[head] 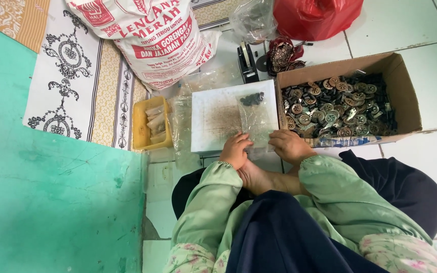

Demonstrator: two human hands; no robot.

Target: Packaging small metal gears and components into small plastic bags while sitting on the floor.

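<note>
A clear plastic bag (257, 119) with small dark pieces gathered at its far end lies on a white board (213, 119) in front of me. My left hand (235, 149) presses the bag's near edge at the left, fingers curled down on it. At the bag's near right corner my right hand (289, 145) pinches the plastic. Both hands rest at the board's front edge, above my bare foot. Pale green sleeves cover both wrists.
A cardboard box (403, 96) of round metal parts sits right of the board. A yellow tray (142, 129) of small packets lies left, beside loose clear bags. Behind stand a large printed sack (147, 35), a tape dispenser (247, 63) and a red plastic bag (314, 17). A teal wall (51, 192) fills the left.
</note>
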